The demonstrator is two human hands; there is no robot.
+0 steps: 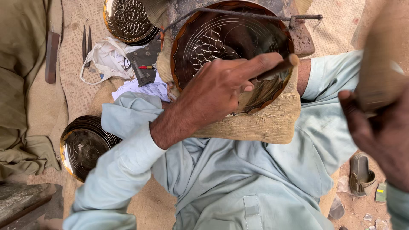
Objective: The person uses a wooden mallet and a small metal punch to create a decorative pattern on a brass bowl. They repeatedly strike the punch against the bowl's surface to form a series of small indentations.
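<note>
My left hand [217, 91] was pinched around a thin chisel-like tool [279, 67], forefinger stretched along its shaft, the tip set against the engraved brass plate [221, 38]. The plate lay tilted on a burlap-wrapped pad [272, 121] across my lap, with a bent metal rod [238, 15] crossing its upper rim. My right hand [379, 127] was raised near the camera, closed on something broad and blurred [381, 72]; I could not tell what it was.

I judged the risk lay in the tool's point: the plate's surface was smooth and sloped, so a glancing blow could make the tip skid and scar the scale pattern already cut. My forefinger also lay close to the tool's struck end. A second plate [83, 145] sat on the ground by my left elbow, a third [128, 19] further off.
</note>
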